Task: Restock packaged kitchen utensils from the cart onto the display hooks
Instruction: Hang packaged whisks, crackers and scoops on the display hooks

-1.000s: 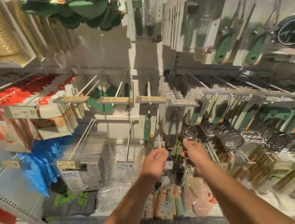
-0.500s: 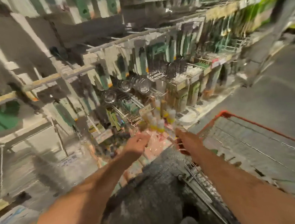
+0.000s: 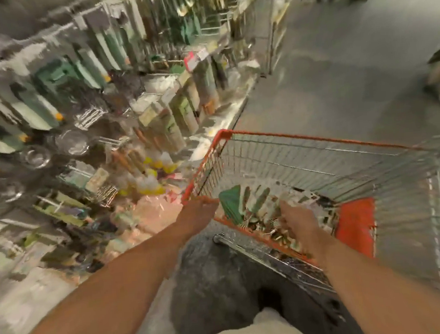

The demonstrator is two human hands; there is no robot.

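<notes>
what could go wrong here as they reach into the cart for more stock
1. The right hand reaches down among loosely piled green-handled packaged utensils in the orange-rimmed wire shopping cart; grabbing one could drag others along or snag on the wire.
2. The left hand is at the cart's near corner; leaning on it might roll the cart away.
3. The view is badly motion-blurred, so the reach is probably fast and the grip may miss.

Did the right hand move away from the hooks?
Yes. The right hand left the display hooks and now reaches into the cart, over the packaged utensils.
</notes>
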